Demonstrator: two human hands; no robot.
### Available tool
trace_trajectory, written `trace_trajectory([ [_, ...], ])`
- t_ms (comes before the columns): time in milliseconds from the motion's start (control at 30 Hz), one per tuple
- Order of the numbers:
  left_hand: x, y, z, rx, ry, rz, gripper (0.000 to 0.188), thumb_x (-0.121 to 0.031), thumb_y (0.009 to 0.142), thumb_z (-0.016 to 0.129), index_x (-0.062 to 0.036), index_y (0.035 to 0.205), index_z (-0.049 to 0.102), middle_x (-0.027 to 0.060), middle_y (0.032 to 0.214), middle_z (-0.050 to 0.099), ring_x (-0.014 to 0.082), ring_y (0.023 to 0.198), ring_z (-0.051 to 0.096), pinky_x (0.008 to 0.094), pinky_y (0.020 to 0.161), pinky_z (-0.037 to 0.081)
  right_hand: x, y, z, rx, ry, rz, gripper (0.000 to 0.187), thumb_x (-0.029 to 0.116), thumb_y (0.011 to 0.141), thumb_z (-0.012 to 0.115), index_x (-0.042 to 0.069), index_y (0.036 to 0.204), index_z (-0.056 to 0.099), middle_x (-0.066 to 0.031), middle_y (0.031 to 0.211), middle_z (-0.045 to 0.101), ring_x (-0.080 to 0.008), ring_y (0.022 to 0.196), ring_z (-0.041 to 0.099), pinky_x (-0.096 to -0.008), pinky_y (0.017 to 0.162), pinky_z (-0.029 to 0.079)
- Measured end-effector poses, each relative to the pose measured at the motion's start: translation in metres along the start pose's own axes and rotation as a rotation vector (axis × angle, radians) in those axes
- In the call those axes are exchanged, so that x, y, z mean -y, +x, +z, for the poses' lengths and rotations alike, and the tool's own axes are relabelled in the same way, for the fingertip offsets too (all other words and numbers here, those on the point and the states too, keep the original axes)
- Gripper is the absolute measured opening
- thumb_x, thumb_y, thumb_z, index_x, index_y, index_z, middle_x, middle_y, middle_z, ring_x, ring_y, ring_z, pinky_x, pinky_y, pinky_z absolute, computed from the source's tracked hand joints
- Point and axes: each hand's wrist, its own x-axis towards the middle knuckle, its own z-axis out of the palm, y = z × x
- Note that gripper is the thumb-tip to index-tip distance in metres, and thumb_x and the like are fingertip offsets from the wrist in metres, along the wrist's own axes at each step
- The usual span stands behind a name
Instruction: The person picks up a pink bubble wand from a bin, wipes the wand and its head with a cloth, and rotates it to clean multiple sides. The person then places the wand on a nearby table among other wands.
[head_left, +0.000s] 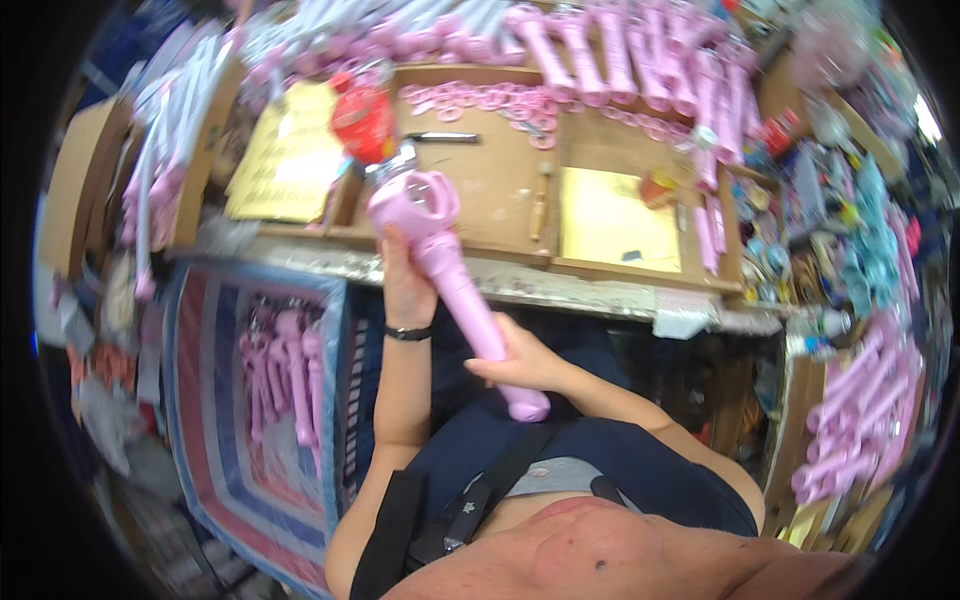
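The left hand is clamped at the far, ringed head of a pink handled piece; the right hand is closed around its handle; the piece slants before the table; similar pink pieces lie left, inside a striped bag.

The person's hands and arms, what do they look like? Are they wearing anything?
The left hand and right hand are bare, without gloves. A narrow, black, loop-shaped band circles the left wrist; its material is unclear. No sleeves cover the forearms.
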Motion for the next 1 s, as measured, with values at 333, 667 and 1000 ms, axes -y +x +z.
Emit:
trace_trajectory([
  [333,-0.02,0.015,-0.011,0.173,-0.125,-0.225,0.089,-0.08,0.07,0.044,0.0034,0.099,0.052,0.0071,0.08,0.055,0.016,0.065,0.049,0.028,0.059,0.041,0.028,-0.038,-0.196,-1.142,-1.005,-0.213,0.02,0.018,0.087,0.055,0.005,0.101,0.062,-0.0149,0.091,0.065,-0.0277,0.083,0.063,-0.0347,0.074,0.049],
  [667,-0.002,-0.001,0.001,0.458,-0.336,-0.587,0.107,-0.084,0.066,0.041,-0.0055,0.138,0.031,0.0279,0.121,0.049,0.0161,0.067,0.052,0.0224,0.049,0.048,0.022,-0.051,-0.299,-1.179,-1.186,0.502,0.045,0.04,0.074,0.054,0.003,0.097,0.065,-0.0221,0.095,0.065,-0.0368,0.092,0.062,-0.0445,0.083,0.048],
  [1000,0.003,-0.013,0.02,0.328,-0.184,-0.442,0.084,-0.075,0.077,0.033,-0.0092,0.129,0.042,0.0143,0.103,0.059,0.0189,0.056,0.05,0.0259,0.045,0.041,0.05,-0.068,-0.119,-0.876,-0.466,-0.578,0.011,0.002,0.08,0.064,0.003,0.09,0.06,-0.0024,0.078,0.058,-0.0073,0.064,0.052,-0.0216,0.053,0.041],
])
